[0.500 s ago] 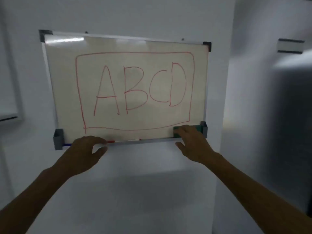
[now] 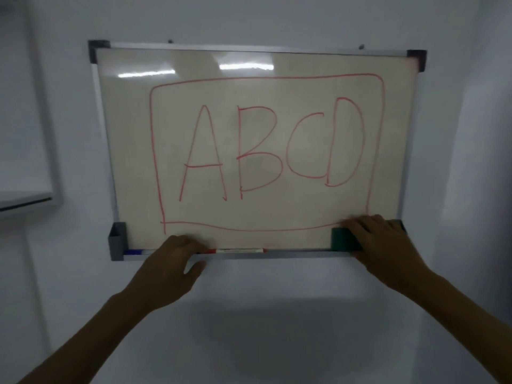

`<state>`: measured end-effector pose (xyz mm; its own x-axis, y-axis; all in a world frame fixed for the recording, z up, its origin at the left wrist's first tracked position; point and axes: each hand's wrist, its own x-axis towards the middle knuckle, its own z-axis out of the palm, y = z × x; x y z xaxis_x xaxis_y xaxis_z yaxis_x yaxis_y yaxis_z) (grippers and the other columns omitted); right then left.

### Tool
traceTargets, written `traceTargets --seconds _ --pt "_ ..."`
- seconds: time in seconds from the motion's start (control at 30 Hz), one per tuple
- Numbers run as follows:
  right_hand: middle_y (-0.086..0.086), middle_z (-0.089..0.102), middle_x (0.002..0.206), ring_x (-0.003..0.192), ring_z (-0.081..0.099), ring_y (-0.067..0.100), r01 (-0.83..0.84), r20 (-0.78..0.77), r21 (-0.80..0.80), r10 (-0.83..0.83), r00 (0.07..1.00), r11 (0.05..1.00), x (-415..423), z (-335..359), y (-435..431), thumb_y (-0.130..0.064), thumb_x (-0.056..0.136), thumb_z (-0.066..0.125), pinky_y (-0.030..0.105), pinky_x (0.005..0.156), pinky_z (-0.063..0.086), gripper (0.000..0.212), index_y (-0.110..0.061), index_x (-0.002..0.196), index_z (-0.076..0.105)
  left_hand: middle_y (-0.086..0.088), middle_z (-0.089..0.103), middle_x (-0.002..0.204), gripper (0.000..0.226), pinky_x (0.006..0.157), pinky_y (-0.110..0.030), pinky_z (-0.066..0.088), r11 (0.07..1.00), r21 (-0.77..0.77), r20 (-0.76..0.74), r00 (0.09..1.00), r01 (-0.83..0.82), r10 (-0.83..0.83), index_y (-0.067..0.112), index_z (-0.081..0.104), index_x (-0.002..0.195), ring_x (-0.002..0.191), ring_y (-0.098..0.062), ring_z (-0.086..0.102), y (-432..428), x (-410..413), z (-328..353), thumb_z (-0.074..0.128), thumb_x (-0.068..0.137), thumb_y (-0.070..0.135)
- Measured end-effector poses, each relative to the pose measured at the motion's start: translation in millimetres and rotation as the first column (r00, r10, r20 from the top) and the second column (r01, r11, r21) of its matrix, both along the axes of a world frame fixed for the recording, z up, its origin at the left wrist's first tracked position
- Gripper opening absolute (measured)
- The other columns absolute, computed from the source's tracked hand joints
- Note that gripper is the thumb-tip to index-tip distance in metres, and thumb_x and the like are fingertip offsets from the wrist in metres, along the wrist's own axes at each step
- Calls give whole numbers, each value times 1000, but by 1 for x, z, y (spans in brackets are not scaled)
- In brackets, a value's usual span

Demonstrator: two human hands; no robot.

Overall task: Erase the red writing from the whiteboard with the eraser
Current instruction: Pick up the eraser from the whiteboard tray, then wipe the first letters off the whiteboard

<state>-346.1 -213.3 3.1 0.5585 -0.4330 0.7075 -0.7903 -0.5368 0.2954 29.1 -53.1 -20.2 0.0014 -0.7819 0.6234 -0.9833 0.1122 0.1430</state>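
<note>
The whiteboard (image 2: 257, 145) hung on a pale wall (image 2: 257, 314), framed in metal with dark corner caps. Its surface carried the red writing (image 2: 273, 151): the letters "ABCD" enclosed in a hand-drawn red rectangle, all fully intact. A narrow tray (image 2: 293, 254) ran along the board's bottom edge.

The green eraser (image 2: 343, 239) sat at the right end of that tray, resting on it and against the board. The right hand (image 2: 385, 248) was closed over the eraser's right portion, fingers wrapped across its top and thumb below the tray edge; only the left part of the eraser showed.

The left hand (image 2: 169, 267) gripped the tray's lower edge left of centre, fingers curled over the top and thumb underneath, holding the board frame rather than any loose item.

A red-capped marker (image 2: 238, 250) lay in the tray between the two hands, just right of the left hand. A blue marker end (image 2: 133, 252) showed at the tray's left, beside a grey corner holder (image 2: 117, 241).
</note>
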Motion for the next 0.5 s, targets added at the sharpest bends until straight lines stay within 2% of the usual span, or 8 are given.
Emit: traceTargets --seconds 0.13,0.23,0.33,0.4,0.5 --pt "11 70 98 76 66 31 -56 -58 -16 55 997 998 -4 8 -4 -14 58 93 40 54 54 60 -7 112 66 3 67 111 31 89 -15 40 999 -39 41 998 38 -37 22 66 116 105 -13 58 1 4 -4 64 86 31" --pt "8 70 94 70 67 26 -107 -53 -18 106 993 994 4 21 2 -18 53 96 32 48 53 69 -10 113 61 4 65 116 33 91 -18 44 998 -29 48 997 62 -61 25 64 119 107 -11 57 1 9 -2 59 88 37" --pt "7 69 98 74 66 23 -199 -18 -25 198 980 980 28 39 13 -23 59 92 29 55 54 68 -15 117 57 6 65 117 32 94 -19 47 997 -27 41 997 69 -68 26 64 117 107 -9 57 2 17 12 58 89 40" --pt "7 67 103 78 65 22 -249 -21 -52 249 968 967 52 55 24 -25 67 87 28 61 54 62 -16 119 57 4 64 120 33 94 -15 42 995 -67 57 996 68 -65 23 65 117 111 -10 56 3 26 30 59 88 37" --pt "16 66 109 86 64 30 -333 -28 -168 333 942 928 99 77 41 -22 73 81 37 67 56 54 -8 121 62 3 62 120 34 92 -15 41 986 -162 83 996 42 -29 22 64 119 111 -8 51 8 45 69 58 89 36"
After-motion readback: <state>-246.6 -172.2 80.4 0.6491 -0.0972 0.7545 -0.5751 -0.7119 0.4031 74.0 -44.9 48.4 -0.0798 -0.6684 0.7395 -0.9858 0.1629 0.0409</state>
